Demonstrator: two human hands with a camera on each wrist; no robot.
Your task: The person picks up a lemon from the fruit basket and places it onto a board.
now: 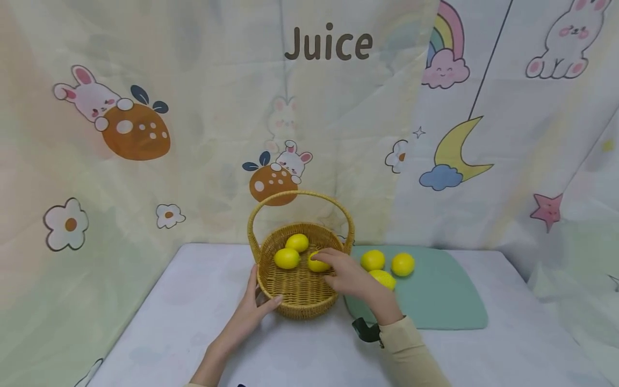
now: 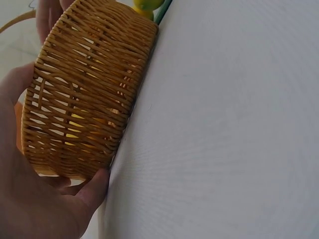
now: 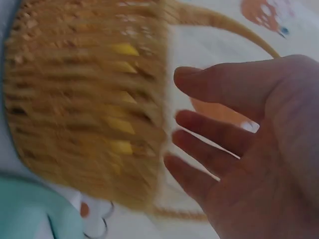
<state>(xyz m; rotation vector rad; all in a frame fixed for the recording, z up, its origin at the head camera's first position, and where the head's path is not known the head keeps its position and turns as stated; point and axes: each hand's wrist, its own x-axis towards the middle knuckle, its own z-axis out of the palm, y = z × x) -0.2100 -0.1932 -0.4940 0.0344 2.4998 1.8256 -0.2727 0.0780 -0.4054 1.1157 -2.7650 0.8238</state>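
Three yellow lemons (image 1: 287, 258) sit inside the wicker basket (image 1: 302, 310) on the counter (image 1: 188, 290), two towards the left, one at right. The left hand (image 1: 251, 309) has its grip on the basket's near left side; the right hand (image 1: 349, 275), grip loosely spread and holding nothing, is at the right-hand lemon. Three other lemons (image 1: 373, 260) (one partly hidden by that wrist) lie on the green mat (image 1: 440, 295), right of the basket.

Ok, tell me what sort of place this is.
Probably a staged indoor tabletop set: a cartoon-printed cloth backdrop hangs right behind a white table, with a wicker basket on it.
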